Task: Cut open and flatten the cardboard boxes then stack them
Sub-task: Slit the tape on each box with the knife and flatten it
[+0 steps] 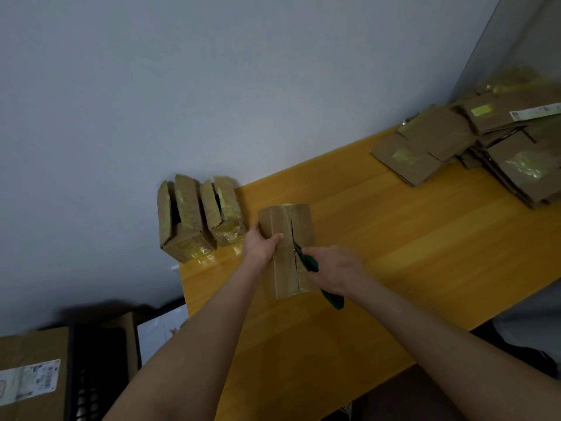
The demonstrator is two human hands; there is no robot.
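the left hand (261, 243) grips the oblong brown cardboard box (285, 220) by its left edge, thumb pressed across the taped top face and the other fingers wrapped down the side. the right hand (334, 270) is curled round a green-handled utility cutter (310, 263), its fingers mostly hidden behind the back of the hand. the dark blade tip meets the slit along the box's middle seam, just beside the left thumb. the box lies directly under both hands on the yellow wooden table (409, 244). just beyond the left fingers, at the table's far-left corner, stand two brown cardboard boxes with their top flaps open (185, 214), side by side, with yellowish tape on them. well away to the right of the right hand lies a loose stack of flattened brown cardboard sheets (437, 138). below the left forearm, off the table, sit a large labelled cardboard carton (33, 347) and a black crate (97, 360).
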